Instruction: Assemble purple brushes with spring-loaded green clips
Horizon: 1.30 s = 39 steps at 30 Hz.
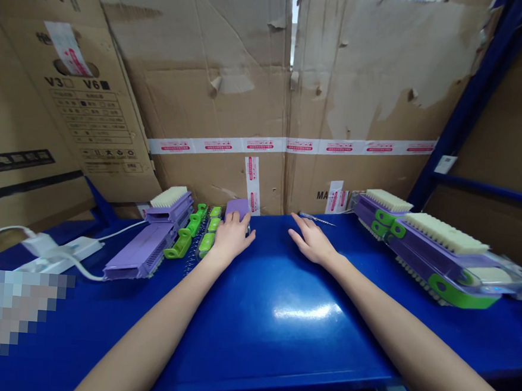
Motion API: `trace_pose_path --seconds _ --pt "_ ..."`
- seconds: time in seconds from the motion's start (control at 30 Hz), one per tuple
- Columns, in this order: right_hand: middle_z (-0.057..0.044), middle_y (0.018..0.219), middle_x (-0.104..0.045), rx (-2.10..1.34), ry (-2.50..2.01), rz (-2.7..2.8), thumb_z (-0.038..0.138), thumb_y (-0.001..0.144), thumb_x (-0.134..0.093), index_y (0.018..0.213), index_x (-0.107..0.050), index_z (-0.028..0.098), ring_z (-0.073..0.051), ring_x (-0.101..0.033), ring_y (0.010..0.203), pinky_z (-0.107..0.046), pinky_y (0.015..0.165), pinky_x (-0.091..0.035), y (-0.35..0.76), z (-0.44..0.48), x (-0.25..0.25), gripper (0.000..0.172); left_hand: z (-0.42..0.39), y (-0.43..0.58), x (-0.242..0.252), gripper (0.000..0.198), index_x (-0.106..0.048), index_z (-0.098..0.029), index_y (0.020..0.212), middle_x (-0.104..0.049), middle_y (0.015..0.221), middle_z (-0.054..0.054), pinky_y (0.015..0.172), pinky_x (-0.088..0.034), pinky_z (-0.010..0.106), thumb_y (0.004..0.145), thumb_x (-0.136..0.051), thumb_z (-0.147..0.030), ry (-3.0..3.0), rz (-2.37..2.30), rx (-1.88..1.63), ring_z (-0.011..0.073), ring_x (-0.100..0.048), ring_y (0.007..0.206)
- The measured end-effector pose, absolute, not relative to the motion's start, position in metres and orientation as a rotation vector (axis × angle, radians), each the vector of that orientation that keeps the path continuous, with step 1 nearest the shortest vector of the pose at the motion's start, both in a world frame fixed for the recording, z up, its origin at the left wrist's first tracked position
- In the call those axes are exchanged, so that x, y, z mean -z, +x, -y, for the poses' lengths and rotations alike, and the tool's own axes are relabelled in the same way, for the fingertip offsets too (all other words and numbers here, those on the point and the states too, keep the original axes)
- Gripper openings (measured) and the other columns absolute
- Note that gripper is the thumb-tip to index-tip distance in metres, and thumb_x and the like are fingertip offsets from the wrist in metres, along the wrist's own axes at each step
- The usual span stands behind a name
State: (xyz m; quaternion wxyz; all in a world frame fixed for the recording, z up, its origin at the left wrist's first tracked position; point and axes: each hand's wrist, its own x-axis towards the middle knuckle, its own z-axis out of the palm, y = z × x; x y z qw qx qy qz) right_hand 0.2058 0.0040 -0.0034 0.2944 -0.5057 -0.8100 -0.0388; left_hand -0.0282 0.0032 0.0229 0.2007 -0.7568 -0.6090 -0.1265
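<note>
My left hand [230, 238] reaches palm down, thumb apart, with its fingertips at a small purple block [237, 206]; whether it touches the block I cannot tell. Just left of it is a row of green square pieces [208, 241], then several springs [198, 234] and a row of bright green clips [185, 235]. Over on the right, my right hand [311, 241] lies flat with fingers stretched and nothing in them. A thin pointed metal tool [319, 219], perhaps tweezers, lies just beyond its fingertips.
Purple housings [138, 249] with a cream bristle brush [170, 196] stand at left, beside a white power strip [67, 252]. Purple and green brush assemblies [440, 255] are stacked at right. Cardboard [223, 91] walls the back of the blue table [277, 345]; a blue post [455, 108] rises at right.
</note>
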Motion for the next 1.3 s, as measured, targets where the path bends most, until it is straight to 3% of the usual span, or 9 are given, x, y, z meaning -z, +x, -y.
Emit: trace_pose_path --seconds 0.27,0.4,0.57,0.7,0.8,0.87,0.97,1.17,1.3 --pt "-0.019 0.125 -0.055 0.092 -1.362 2.158 0.042 0.094 -0.032 0.140 -0.036 0.012 -0.030 -0.051 0.117 -0.045 0.096 -0.042 0.205 -0.004 0.004 0.055 0.000 -0.026 -0.021 0.053 -0.043 -0.018 0.133 -0.051 0.117 0.017 0.082 -0.045 0.039 0.088 -0.041 -0.047 -2.086 1.705 0.348 0.0309 -0.045 0.112" --pt "-0.018 0.125 -0.055 0.104 -1.360 2.159 0.042 0.094 -0.031 0.140 -0.036 0.013 -0.030 -0.051 0.117 -0.044 0.096 -0.043 0.205 -0.005 0.004 0.055 0.004 -0.019 -0.020 0.061 -0.051 -0.009 0.120 -0.052 0.109 0.021 0.074 -0.047 0.039 0.087 -0.034 -0.057 -1.921 1.867 0.414 0.0348 -0.048 0.106" --pt "-0.019 0.124 -0.055 0.114 -1.362 2.159 0.041 0.094 -0.032 0.140 -0.037 0.011 -0.030 -0.052 0.116 -0.045 0.096 -0.043 0.206 -0.006 0.005 0.055 0.004 -0.018 -0.022 0.047 -0.057 -0.006 0.107 -0.056 0.100 0.022 0.070 -0.047 0.037 0.088 -0.037 -0.043 -1.908 1.879 0.416 0.0338 -0.053 0.098" --pt "-0.018 0.124 -0.056 0.130 -1.367 2.157 0.042 0.094 -0.032 0.140 -0.037 0.012 -0.030 -0.052 0.116 -0.044 0.096 -0.043 0.205 -0.005 0.005 0.054 0.000 -0.029 -0.025 0.044 -0.055 -0.013 0.118 -0.058 0.114 0.017 0.083 -0.046 0.039 0.086 -0.043 -0.040 -2.186 1.625 0.432 0.0309 -0.052 0.108" --pt "-0.019 0.123 -0.056 0.133 -1.362 2.158 0.041 0.094 -0.031 0.139 -0.037 0.010 -0.030 -0.052 0.115 -0.045 0.096 -0.043 0.206 -0.006 0.004 0.054 -0.005 -0.034 -0.026 0.044 -0.050 -0.020 0.128 -0.052 0.132 0.010 0.103 -0.035 0.039 0.088 -0.043 -0.034 -2.360 1.392 0.430 0.0254 -0.045 0.121" --pt "-0.019 0.124 -0.056 0.134 -1.356 2.151 0.041 0.094 -0.032 0.139 -0.037 0.009 -0.030 -0.052 0.116 -0.044 0.096 -0.043 0.207 -0.007 0.004 0.055 -0.007 -0.032 -0.025 0.043 -0.048 -0.021 0.131 -0.050 0.134 0.010 0.107 -0.028 0.041 0.088 -0.040 -0.023 -2.326 1.365 0.396 0.0248 -0.042 0.124" --pt "-0.019 0.126 -0.055 0.139 -1.352 2.135 0.041 0.094 -0.033 0.139 -0.037 0.009 -0.029 -0.051 0.118 -0.044 0.098 -0.042 0.209 -0.009 0.006 0.054 -0.009 -0.023 -0.020 0.048 -0.046 -0.017 0.133 -0.052 0.130 0.015 0.103 -0.030 0.043 0.087 -0.036 -0.013 -2.245 1.371 0.361 0.0269 -0.045 0.120" --pt "-0.016 0.124 -0.056 0.257 -1.441 2.101 0.034 0.093 -0.038 0.137 -0.041 0.013 -0.027 -0.052 0.114 -0.039 0.093 -0.044 0.207 -0.014 0.008 0.049 -0.021 -0.007 -0.015 0.042 -0.051 -0.014 0.129 -0.061 0.108 0.017 0.088 -0.039 0.042 0.093 -0.036 -0.029 -2.178 1.353 0.377 0.0290 -0.053 0.102" --pt "-0.016 0.124 -0.056 0.355 -1.569 2.054 0.028 0.091 -0.042 0.136 -0.044 0.014 -0.027 -0.052 0.112 -0.037 0.090 -0.045 0.202 -0.013 0.007 0.047 -0.032 0.003 -0.016 0.037 -0.057 -0.014 0.121 -0.061 0.101 0.018 0.082 -0.040 0.041 0.094 -0.036 -0.026 -2.118 1.355 0.389 0.0303 -0.053 0.101"
